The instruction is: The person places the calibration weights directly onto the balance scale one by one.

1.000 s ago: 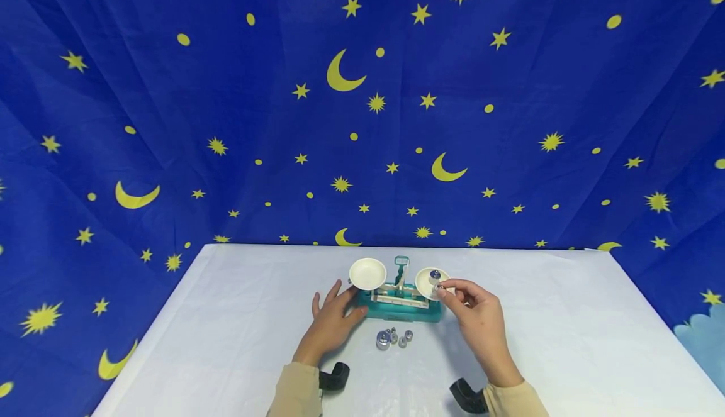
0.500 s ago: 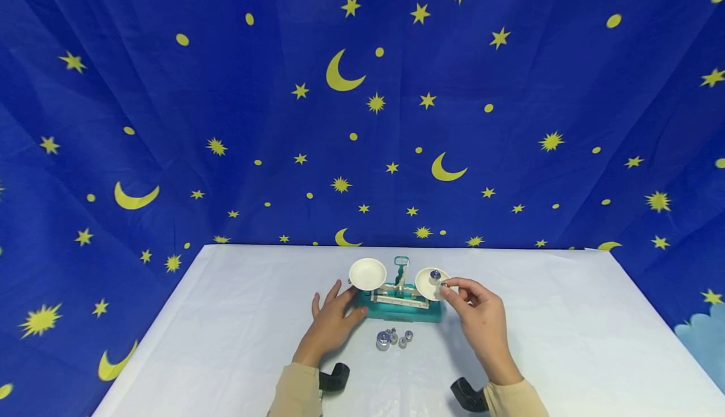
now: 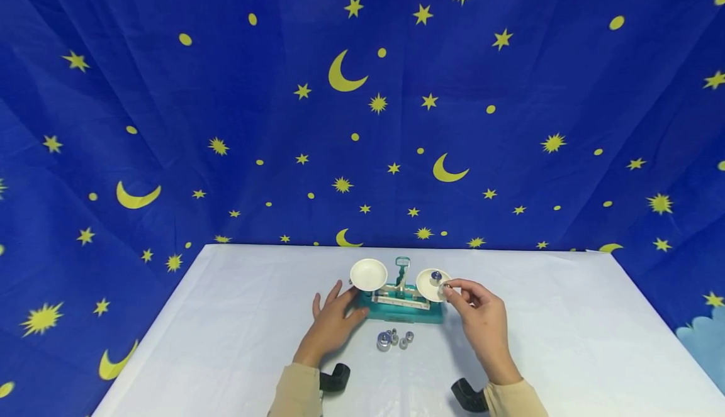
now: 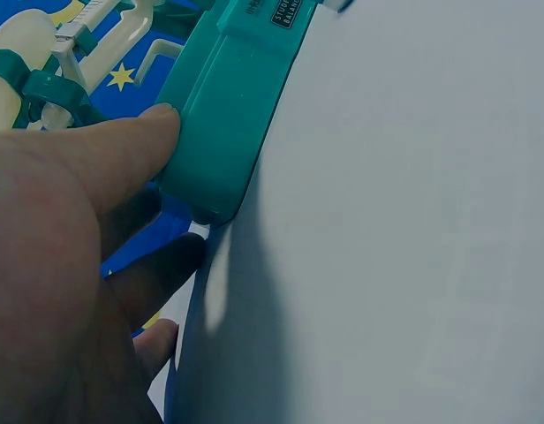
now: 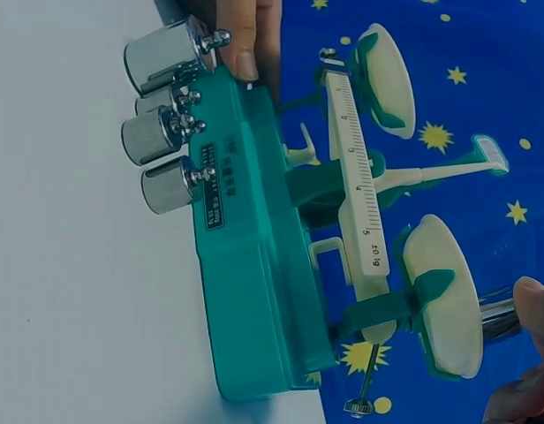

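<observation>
A green balance scale (image 3: 403,314) with two white pans stands on the table. My left hand (image 3: 331,327) rests at its left end, thumb (image 4: 153,132) touching the green base, other fingers spread behind it. My right hand (image 3: 483,322) is at the right pan (image 3: 426,292), thumb and forefinger pinching a small metal weight (image 3: 445,289) by the pan's near rim; the fingers partly hide it. Another metal weight (image 3: 436,277) stands in that pan. In the left pan (image 3: 369,275) only bare white surface shows.
Several metal weights of different sizes, among them a large one (image 3: 384,341), stand on the white table (image 3: 226,341) in front of the base. A blue curtain (image 3: 396,121) with stars and moons hangs behind. Black wrist mounts (image 3: 469,395) jut from the sleeves.
My right hand has shifted slightly to the right, taking the pinched weight from over the right pan towards its rim. My left hand and the scale stay in place.
</observation>
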`<state>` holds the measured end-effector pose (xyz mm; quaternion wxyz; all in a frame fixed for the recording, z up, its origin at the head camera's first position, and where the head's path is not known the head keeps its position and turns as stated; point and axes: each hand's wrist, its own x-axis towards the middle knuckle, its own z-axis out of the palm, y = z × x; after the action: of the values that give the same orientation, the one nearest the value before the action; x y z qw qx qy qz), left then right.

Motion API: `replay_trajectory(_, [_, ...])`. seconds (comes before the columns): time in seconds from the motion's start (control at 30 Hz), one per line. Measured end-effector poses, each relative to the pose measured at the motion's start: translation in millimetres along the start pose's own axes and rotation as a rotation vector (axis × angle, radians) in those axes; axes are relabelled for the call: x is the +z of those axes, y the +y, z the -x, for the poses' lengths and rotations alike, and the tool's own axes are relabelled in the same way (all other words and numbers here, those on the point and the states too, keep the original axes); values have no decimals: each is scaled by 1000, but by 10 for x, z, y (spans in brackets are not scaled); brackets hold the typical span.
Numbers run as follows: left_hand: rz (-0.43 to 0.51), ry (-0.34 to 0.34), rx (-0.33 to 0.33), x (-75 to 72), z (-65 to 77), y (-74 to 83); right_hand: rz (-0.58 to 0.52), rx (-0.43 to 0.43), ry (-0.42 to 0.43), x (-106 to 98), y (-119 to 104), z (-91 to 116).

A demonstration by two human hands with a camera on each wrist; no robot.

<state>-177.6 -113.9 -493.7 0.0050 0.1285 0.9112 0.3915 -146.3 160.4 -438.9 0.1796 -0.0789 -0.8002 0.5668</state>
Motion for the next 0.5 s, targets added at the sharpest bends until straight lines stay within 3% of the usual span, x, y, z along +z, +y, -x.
replay_trajectory(0.5, [-7,0,4,7,-5,-6,4,7,9,-4,28,-7])
